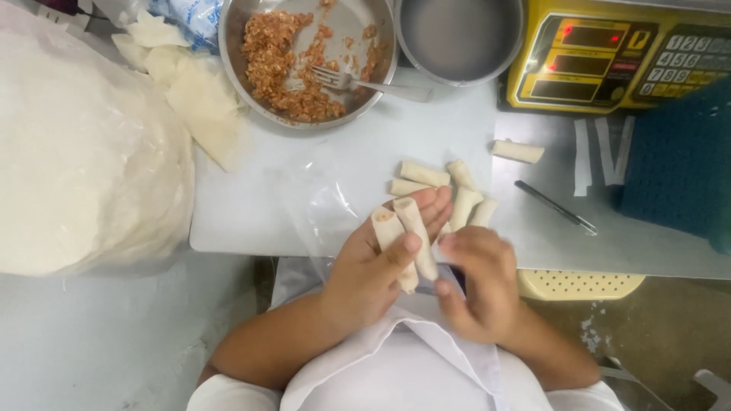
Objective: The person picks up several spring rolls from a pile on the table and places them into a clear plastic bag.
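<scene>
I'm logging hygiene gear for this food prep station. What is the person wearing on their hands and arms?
Nothing covers the hands: the left hand and the right hand are both bare, with no gloves, rings or watch visible. The forearms are bare too. Short white sleeves show at the upper arms, and a white apron covers the front.

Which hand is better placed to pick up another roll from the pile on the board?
The right hand, probably. It looks free and sits just below the pile of rolls, while the left hand already holds two rolls across its palm under the thumb.
</scene>
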